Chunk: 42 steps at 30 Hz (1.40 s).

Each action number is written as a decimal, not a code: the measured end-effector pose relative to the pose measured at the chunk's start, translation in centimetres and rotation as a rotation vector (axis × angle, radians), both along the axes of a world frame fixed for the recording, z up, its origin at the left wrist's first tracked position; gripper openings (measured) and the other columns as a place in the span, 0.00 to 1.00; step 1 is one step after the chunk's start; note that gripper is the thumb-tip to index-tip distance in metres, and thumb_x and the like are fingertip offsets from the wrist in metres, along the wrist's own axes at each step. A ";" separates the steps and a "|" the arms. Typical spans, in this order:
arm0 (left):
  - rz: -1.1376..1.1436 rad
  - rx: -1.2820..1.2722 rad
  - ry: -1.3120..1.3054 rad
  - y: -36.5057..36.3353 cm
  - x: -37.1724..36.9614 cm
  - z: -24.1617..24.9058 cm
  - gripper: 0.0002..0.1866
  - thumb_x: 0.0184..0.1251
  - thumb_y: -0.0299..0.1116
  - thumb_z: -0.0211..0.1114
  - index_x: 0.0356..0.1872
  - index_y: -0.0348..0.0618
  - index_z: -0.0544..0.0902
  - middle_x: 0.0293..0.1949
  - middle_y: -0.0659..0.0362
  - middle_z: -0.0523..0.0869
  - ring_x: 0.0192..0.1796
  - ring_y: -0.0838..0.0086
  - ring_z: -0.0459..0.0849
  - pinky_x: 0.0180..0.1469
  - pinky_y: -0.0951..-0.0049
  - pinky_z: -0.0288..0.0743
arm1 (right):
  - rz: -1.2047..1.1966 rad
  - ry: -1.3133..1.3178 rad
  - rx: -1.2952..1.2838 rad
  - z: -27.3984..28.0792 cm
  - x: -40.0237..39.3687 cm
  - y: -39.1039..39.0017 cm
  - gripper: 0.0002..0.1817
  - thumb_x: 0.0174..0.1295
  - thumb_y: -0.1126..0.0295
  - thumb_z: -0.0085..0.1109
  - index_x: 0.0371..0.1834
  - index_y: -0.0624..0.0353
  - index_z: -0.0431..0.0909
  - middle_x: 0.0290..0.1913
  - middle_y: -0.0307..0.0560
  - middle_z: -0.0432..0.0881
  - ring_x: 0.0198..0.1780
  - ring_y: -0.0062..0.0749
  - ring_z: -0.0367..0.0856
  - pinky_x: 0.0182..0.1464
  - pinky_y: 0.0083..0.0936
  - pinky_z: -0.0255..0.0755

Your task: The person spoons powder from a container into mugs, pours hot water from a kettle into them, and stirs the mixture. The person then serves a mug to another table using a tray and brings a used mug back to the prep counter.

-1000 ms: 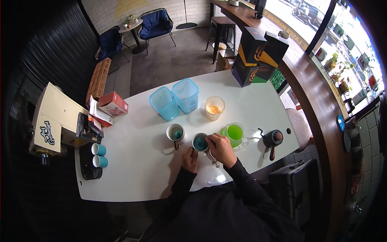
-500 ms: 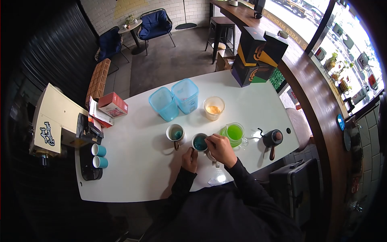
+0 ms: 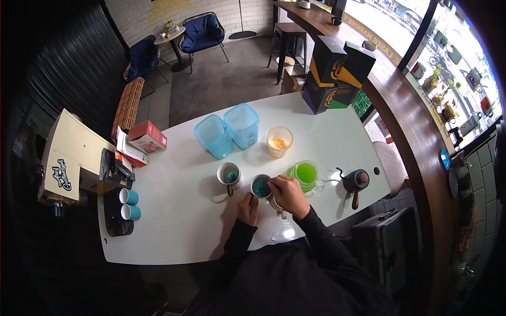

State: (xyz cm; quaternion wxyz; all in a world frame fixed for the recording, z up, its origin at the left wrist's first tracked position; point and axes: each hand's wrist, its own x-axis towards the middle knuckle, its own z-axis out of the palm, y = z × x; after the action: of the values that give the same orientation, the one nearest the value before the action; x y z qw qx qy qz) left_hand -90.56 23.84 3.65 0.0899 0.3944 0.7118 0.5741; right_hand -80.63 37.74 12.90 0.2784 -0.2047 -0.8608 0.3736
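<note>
A mug with blue-green liquid [image 3: 260,186] stands on the white table, with my left hand [image 3: 247,209] closed on its handle at the near side. My right hand [image 3: 290,196] is pinched over the mug's right rim; whatever its fingers hold is too small to make out. Left of it stands a second mug [image 3: 230,174] with a teal content and a brown handle. Part of another pale cup [image 3: 279,210] shows beneath my right hand. Just beyond that hand is a clear jug of bright green liquid [image 3: 306,173].
Two blue plastic containers [image 3: 213,138] and a tub with orange contents [image 3: 279,142] stand farther back. A black gooseneck kettle [image 3: 357,180] is on the right. Black boxes [image 3: 329,66] are stacked at the far right corner. At left are a cream machine [image 3: 71,152] and two teal cups [image 3: 129,196].
My right hand has shifted very slightly at the mug's rim. My left hand and the mugs have stayed in place.
</note>
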 end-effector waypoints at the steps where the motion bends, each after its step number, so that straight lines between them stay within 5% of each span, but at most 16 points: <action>1: -0.002 -0.014 -0.021 -0.1 0.0 0.2 0.15 0.75 0.37 0.55 0.30 0.36 0.72 0.18 0.52 0.71 0.20 0.65 0.72 0.23 0.67 0.63 | 0.027 0.007 0.019 -0.1 0.0 0.1 0.06 0.59 0.75 0.61 0.30 0.68 0.81 0.28 0.58 0.80 0.30 0.57 0.80 0.34 0.40 0.73; 35: -0.009 -0.028 -0.038 0.0 -0.1 -0.2 0.16 0.75 0.38 0.55 0.30 0.35 0.72 0.18 0.53 0.71 0.20 0.69 0.70 0.24 0.67 0.61 | -0.042 0.049 0.039 -0.5 0.0 -0.1 0.06 0.59 0.75 0.61 0.32 0.69 0.82 0.27 0.58 0.81 0.26 0.53 0.80 0.30 0.36 0.73; 37: -0.003 0.012 -0.009 0.1 -0.2 -0.6 0.17 0.75 0.39 0.55 0.30 0.36 0.72 0.18 0.53 0.72 0.19 0.68 0.71 0.24 0.66 0.61 | 0.015 0.005 -0.053 -0.1 0.2 -0.2 0.07 0.60 0.74 0.59 0.30 0.68 0.81 0.28 0.58 0.81 0.30 0.58 0.79 0.34 0.43 0.73; 42: -0.004 -0.014 -0.012 0.0 -0.2 -0.3 0.17 0.75 0.40 0.55 0.30 0.36 0.73 0.17 0.53 0.72 0.19 0.67 0.72 0.23 0.66 0.62 | -0.023 0.021 -0.050 -0.1 0.1 -0.3 0.07 0.59 0.74 0.59 0.29 0.68 0.81 0.28 0.58 0.81 0.30 0.57 0.80 0.34 0.43 0.73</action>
State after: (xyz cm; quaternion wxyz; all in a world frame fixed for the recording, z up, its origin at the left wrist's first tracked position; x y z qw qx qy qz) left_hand -90.71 23.89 3.36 0.0981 0.3915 0.7147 0.5713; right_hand -80.55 37.47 12.84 0.2865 -0.2178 -0.8457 0.3941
